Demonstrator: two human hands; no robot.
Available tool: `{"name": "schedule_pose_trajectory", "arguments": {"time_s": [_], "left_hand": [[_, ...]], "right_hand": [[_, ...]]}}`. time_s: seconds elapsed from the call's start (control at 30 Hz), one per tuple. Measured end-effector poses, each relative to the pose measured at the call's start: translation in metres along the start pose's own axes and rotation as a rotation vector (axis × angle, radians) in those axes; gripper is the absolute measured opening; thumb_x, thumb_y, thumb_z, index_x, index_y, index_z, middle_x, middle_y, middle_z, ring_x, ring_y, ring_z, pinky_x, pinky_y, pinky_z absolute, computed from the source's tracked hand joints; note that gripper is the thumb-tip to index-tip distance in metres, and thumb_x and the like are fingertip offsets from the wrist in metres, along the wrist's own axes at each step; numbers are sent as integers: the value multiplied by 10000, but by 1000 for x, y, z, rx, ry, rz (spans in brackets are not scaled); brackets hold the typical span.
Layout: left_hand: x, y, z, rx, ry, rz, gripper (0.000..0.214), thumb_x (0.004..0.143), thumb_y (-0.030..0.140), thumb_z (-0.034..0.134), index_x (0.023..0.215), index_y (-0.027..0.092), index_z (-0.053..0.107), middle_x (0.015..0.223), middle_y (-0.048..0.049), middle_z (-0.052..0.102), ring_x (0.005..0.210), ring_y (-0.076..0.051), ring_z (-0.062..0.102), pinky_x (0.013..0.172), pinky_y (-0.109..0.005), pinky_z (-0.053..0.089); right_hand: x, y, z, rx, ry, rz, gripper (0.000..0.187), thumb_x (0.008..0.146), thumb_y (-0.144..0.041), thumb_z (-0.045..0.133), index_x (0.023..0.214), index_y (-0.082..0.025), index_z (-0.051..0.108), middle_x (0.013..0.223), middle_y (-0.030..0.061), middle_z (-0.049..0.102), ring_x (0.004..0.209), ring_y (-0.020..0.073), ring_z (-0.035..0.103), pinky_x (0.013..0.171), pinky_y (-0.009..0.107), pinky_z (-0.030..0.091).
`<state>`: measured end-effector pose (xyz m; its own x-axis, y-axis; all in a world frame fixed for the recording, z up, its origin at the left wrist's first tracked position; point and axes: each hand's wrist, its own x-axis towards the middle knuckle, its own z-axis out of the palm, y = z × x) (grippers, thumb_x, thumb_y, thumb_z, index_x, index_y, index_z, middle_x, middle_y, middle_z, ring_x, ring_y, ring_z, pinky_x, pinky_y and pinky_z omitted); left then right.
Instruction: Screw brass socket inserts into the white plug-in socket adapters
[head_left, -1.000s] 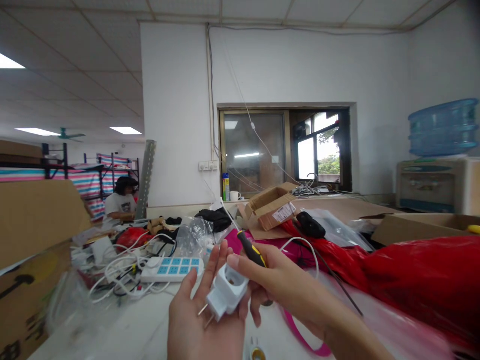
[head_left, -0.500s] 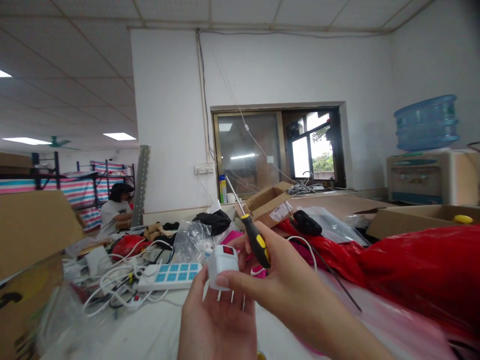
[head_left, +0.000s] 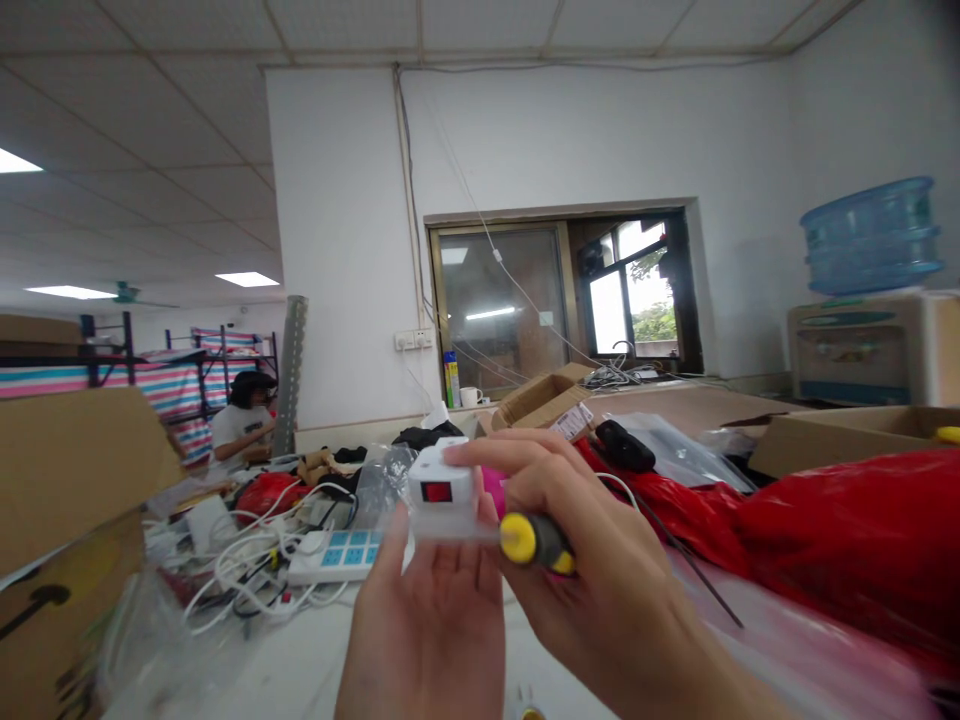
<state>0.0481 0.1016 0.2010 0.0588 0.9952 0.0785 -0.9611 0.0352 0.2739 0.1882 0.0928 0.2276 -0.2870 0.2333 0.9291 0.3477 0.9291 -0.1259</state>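
A white plug adapter [head_left: 441,515] with a red rocker switch faces me in the middle of the view. My left hand [head_left: 427,630], palm up, cradles it from below, the thumb along its left side. My right hand [head_left: 592,560] is closed round a screwdriver [head_left: 538,543] with a yellow and black handle. Its shaft is blurred and points left, just under the adapter's front. The right index finger rests on the adapter's top. Below the hands, a small object with metal prongs [head_left: 525,700] lies on the table, partly cut off by the frame.
Left of my hands lie a white power strip [head_left: 330,560] with blue sockets and tangled white cables [head_left: 232,560]. Red plastic sheeting [head_left: 840,530] covers the right side. An open cardboard box [head_left: 540,395] sits behind. Another person [head_left: 244,420] sits far left.
The adapter has turned, its red switch now facing me and its prongs out of sight. The screwdriver has swung from pointing up and away to pointing left, low beside the adapter.
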Motion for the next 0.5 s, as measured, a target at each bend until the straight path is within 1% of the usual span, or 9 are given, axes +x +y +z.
{"name": "schedule_pose_trajectory", "arguments": {"time_s": [0.03, 0.07, 0.13, 0.23, 0.33, 0.37, 0.4, 0.43, 0.5], "left_hand": [[2, 2, -6, -8, -22, -1, 321, 1086, 218, 537, 1295, 196, 779, 1035, -136, 857, 980, -282, 844, 761, -342, 710], [5, 3, -11, -12, -46, -6, 303, 1070, 219, 564, 1269, 218, 792, 1031, -125, 859, 1013, -296, 840, 779, -356, 712], [8, 5, -20, -20, -67, -6, 298, 1050, 194, 561, 1216, 228, 806, 1032, -117, 858, 1041, -297, 836, 814, -362, 709], [6, 10, -20, -31, -35, 6, 366, 1066, 159, 440, 1132, 180, 799, 1032, -139, 848, 984, -265, 844, 832, -355, 708], [-4, 16, -3, -23, 63, 6, 470, 1099, 152, 297, 1066, 123, 765, 906, -158, 823, 830, -244, 847, 713, -318, 707], [-8, 18, 6, -16, 159, 9, 465, 1111, 161, 291, 1080, 105, 751, 860, -153, 808, 772, -232, 839, 639, -280, 688], [-12, 20, 15, -9, 227, 10, 447, 1118, 158, 296, 1134, 95, 738, 848, -139, 800, 728, -215, 828, 586, -248, 666], [-16, 20, 23, 0, 267, 22, 446, 1118, 141, 290, 1177, 91, 729, 842, -128, 796, 679, -198, 813, 552, -232, 651], [-22, 21, 36, -4, 275, 13, 427, 1128, 142, 310, 1258, 81, 713, 878, -123, 800, 650, -185, 798, 568, -244, 663]], "right_hand": [[0, 0, 2, -31, 15, -90, 334, 990, 28, 624, 1052, -288, 533, 1420, -32, 745, 1327, 183, 657, 1108, 313, 539], [0, 0, 4, -42, 29, -140, 314, 1012, 13, 612, 1025, -281, 504, 1445, -33, 738, 1374, 179, 629, 1138, 311, 521], [0, -1, 12, -9, 55, -135, 300, 1024, -16, 615, 1004, -279, 473, 1424, -32, 751, 1366, 169, 635, 1121, 300, 530], [-1, -1, 25, 45, 78, -94, 307, 984, -9, 615, 1014, -282, 477, 1367, -20, 774, 1272, 174, 690, 1039, 306, 558], [-4, -2, 33, 53, 43, -37, 320, 978, 7, 585, 1095, -285, 528, 1368, 15, 772, 1245, 191, 715, 1018, 327, 566], [-5, -2, 35, 69, 36, -15, 325, 980, 4, 585, 1116, -287, 536, 1372, 24, 770, 1239, 195, 723, 1014, 330, 572], [-5, -3, 35, 86, 40, 7, 321, 984, -4, 594, 1114, -292, 537, 1372, 24, 769, 1227, 196, 733, 1007, 329, 577], [-6, -3, 36, 94, 56, 30, 313, 986, -13, 607, 1096, -297, 532, 1372, 17, 770, 1215, 195, 741, 1000, 328, 579], [-6, -5, 36, 82, 114, 56, 301, 986, -31, 632, 1047, -303, 520, 1364, -3, 778, 1208, 197, 744, 1002, 336, 574]]}}
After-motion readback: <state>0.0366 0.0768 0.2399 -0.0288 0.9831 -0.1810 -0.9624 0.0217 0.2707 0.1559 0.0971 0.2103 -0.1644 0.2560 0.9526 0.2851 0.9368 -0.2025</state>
